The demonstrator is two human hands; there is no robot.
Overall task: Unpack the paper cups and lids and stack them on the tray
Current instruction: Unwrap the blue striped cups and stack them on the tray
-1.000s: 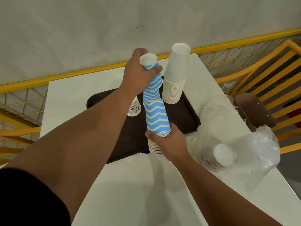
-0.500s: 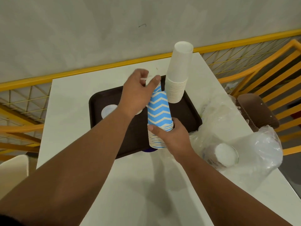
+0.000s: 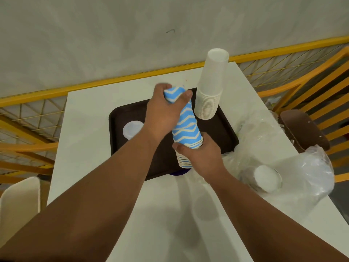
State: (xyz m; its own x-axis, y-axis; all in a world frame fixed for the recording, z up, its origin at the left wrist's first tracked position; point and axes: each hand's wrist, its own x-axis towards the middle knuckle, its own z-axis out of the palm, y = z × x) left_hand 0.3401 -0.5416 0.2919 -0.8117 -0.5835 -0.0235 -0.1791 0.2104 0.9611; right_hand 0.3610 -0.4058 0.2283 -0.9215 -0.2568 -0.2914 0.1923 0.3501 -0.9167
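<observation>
Since a second ago the left hand has come down with the top of the blue zigzag cups: the upper part, then lifted and bent away from the rest, now sits pushed down into one leaning stack, and the patterned cup by the left wrist has given way to a plain white round lid on the tray. The left fingers curl tightly over the top of the stack; the right hand wraps its fingers round the lower part, just above the bare rims showing at the base.

The stack stands on the tray near its 6 o'clock edge, tilted toward 11 o'clock. At 1 o'clock from it a tall stack of white cups stands upside down on the tray, leaning slightly. The lid lies at 9 o'clock of the blue stack, partly hidden by the left forearm.

On the desk at 3 to 4 o'clock of the tray lies crumpled clear plastic wrapping, and inside it a white round piece is visible, seemingly more lids or cups not yet unpacked.

As a judgement, the task looks past halfway: two cup stacks are on the tray, the blue one being settled now, while the wrapped items are left to take out and place
</observation>
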